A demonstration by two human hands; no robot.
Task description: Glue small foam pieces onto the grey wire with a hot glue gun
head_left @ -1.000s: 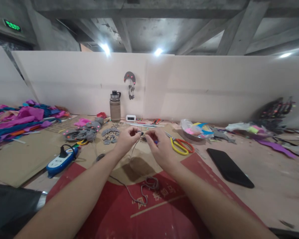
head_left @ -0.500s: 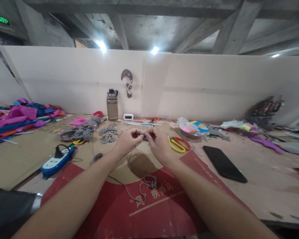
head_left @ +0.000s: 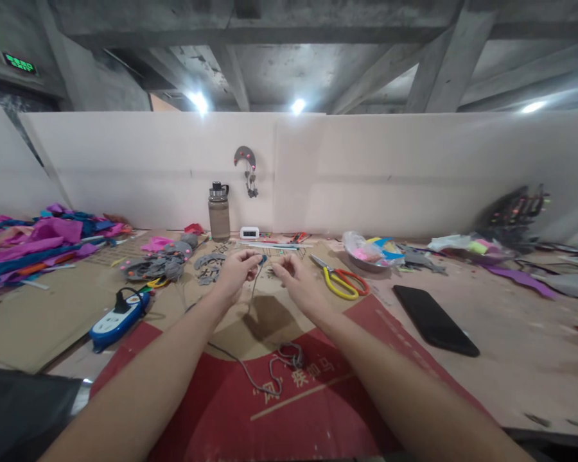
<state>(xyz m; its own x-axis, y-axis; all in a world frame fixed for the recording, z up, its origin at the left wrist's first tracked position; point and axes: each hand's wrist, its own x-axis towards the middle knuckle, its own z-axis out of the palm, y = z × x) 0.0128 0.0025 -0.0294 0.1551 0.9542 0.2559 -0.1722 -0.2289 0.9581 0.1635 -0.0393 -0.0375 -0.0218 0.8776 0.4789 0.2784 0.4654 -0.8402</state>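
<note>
My left hand (head_left: 238, 273) is raised over the cardboard, thumb and fingers pinched on the end of a grey cord (head_left: 254, 292), where a small dark bluish bit (head_left: 262, 260) shows at the fingertips. The cord hangs down and a slack length (head_left: 243, 371) curls across the red printed cardboard sheet (head_left: 212, 410). My right hand (head_left: 295, 277) is just to the right, apart from the left, its thumb and index finger pressed together; anything between them is too small to see. Scissors (head_left: 341, 282) with yellow and orange handles lie right of that hand. Grey cut-out felt-like pieces (head_left: 209, 266) lie beyond the left hand.
A blue-and-white power strip (head_left: 118, 319) and a heap of coloured strips (head_left: 52, 237) are at left. At the back stand a bottle (head_left: 219, 215) and a small white clock (head_left: 249, 232). A black phone (head_left: 433, 321) and a bowl of scraps (head_left: 372, 251) lie right.
My hands were together at the fingertips and have moved apart, the left one holding the dark bit with the cord hanging. The view has tilted up slightly.
</note>
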